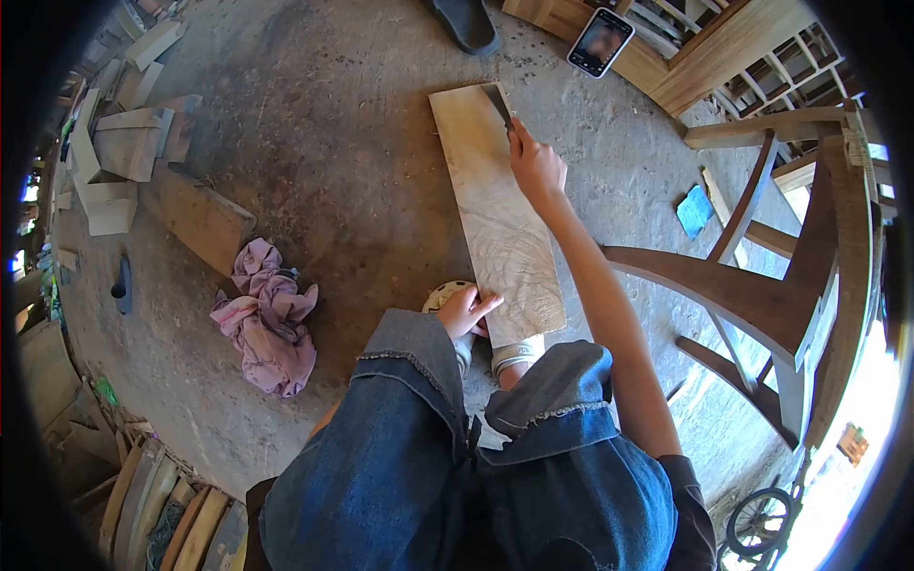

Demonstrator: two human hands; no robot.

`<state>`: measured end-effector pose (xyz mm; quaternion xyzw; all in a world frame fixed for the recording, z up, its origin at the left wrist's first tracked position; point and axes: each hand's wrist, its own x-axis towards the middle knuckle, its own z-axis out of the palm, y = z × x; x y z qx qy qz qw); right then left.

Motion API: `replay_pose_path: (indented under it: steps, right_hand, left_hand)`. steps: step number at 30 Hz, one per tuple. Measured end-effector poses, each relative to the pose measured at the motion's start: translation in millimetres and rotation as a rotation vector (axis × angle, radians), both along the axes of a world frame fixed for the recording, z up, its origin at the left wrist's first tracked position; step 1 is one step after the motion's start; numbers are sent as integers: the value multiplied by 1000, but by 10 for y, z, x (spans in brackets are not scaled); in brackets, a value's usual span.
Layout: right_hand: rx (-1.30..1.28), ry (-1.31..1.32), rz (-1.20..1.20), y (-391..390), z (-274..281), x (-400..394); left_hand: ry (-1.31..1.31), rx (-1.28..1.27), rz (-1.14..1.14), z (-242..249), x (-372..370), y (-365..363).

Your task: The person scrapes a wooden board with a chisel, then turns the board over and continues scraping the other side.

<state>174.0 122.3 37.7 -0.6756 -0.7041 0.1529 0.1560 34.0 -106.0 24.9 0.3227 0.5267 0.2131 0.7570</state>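
A long pale wooden board (pixel 495 205) slants away from my feet over the concrete floor, its near half marked with swirling grain or smears. My left hand (pixel 463 310) grips its near left edge, thumb on top and fingers partly hidden beneath. Closed around a handle, my right hand (pixel 539 171) holds a dark flat-bladed putty knife (pixel 497 103) against the board's far right corner. Whether the blade carries anything is too small to tell. A round cream-coloured lid or can top (pixel 440 293) shows partly beside my left hand.
A crumpled pink cloth (pixel 267 319) lies left, near a loose plank (pixel 195 214) and wood offcuts (pixel 133 143). A wooden chair frame (pixel 752 276) stands close to my right arm. A phone (pixel 601 43), blue sheet (pixel 695 210) and black sandal (pixel 465 24) lie farther out.
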Motion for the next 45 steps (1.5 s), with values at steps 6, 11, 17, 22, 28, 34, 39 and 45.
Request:
replay_pose_path:
  steps: [6, 11, 17, 22, 28, 34, 39, 45]
  right_hand:
    - [-14, 26, -21, -611, 91, 176]
    - [-53, 114, -38, -992, 253, 296]
    - [-47, -26, -28, -135, -13, 58]
    - [5, 37, -26, -109, -11, 69]
    - [-53, 88, -63, -972, 134, 320]
    - [-42, 16, -55, -537, 108, 231]
    - [6, 58, -40, -61, 24, 100]
    - [-105, 106, -67, -845, 286, 269]
  left_hand:
    - [-3, -7, -4, -121, 0, -31]
    - [29, -58, -59, 92, -15, 58]
    - [53, -14, -54, 22, -24, 25]
    - [90, 66, -70, -315, -46, -87]
    - [78, 13, -78, 21, -27, 28]
    - [28, -32, -48, 85, -9, 53]
    - [4, 1, -17, -24, -19, 10]
    - [154, 94, -133, -191, -46, -40]
